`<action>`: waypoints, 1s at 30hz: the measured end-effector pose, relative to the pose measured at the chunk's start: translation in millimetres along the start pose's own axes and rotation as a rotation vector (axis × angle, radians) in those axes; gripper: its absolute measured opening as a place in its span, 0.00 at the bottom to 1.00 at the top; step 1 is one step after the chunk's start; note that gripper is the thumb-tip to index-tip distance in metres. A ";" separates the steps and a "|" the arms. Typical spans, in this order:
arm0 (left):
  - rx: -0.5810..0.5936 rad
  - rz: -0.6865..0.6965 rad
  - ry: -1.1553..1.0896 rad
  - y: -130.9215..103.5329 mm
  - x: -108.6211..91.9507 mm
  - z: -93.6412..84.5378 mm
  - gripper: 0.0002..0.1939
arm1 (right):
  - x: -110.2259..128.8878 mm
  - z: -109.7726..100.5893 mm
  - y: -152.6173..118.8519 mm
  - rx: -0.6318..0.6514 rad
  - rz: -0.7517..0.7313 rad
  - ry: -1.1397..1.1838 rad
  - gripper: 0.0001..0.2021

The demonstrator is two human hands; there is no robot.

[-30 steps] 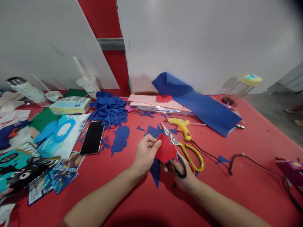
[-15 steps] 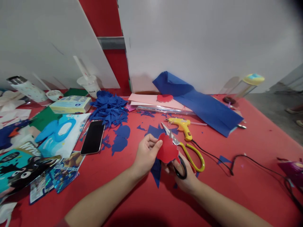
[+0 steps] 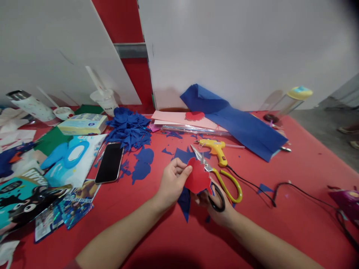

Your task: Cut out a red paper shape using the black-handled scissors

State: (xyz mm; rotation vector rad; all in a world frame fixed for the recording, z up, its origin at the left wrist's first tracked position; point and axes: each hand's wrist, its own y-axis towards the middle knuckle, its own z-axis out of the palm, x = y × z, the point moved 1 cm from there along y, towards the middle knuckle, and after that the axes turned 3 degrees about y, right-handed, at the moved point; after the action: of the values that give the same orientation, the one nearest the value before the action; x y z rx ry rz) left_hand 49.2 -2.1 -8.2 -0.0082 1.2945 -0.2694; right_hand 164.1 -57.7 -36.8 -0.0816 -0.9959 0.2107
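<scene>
My left hand (image 3: 175,179) pinches the left edge of a round red paper piece (image 3: 197,175) with a wavy rim, thumb on top. Fingers of my right hand (image 3: 217,205) are wrapped round the black-handled scissors (image 3: 223,200), at the lower right edge of the red piece; their blades are largely hidden by the paper. Yellow-handled scissors (image 3: 229,188) lie just behind and to the right, their metal tips pointing away. Blue paper scraps (image 3: 184,203) lie beneath the hands.
A yellow glue gun (image 3: 215,149) with a black cable lies beyond the scissors. Blue paper (image 3: 238,121) and pink sheets (image 3: 174,117) are at the back. Left are a heap of blue pieces (image 3: 129,129), a phone (image 3: 110,163), a cup (image 3: 105,101) and packets (image 3: 75,157).
The black handle loop in my right hand has swung a little to the right, away from the red piece. My left hand and the red paper have hardly moved.
</scene>
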 end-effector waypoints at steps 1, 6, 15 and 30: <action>0.001 0.000 0.001 -0.1 0.2 -0.1 0.15 | -0.7 -0.4 0.1 0.000 -0.001 0.003 0.15; 0.003 -0.015 -0.002 -1.1 -0.3 0.3 0.16 | -2.7 -0.3 -0.6 -0.046 0.025 -0.002 0.18; 0.018 -0.014 0.003 -1.0 0.5 0.2 0.16 | -1.1 1.4 0.1 0.032 -0.021 0.050 0.17; 0.043 0.031 0.209 4.0 -20.9 -6.7 0.14 | 1.6 0.7 -1.6 0.055 0.010 0.042 0.22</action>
State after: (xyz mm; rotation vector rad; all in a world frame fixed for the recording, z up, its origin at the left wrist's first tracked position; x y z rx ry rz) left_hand 38.4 7.0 9.1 0.0777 1.4950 -0.2770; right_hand 164.6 -58.9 -34.9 -0.0408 -0.9476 0.2443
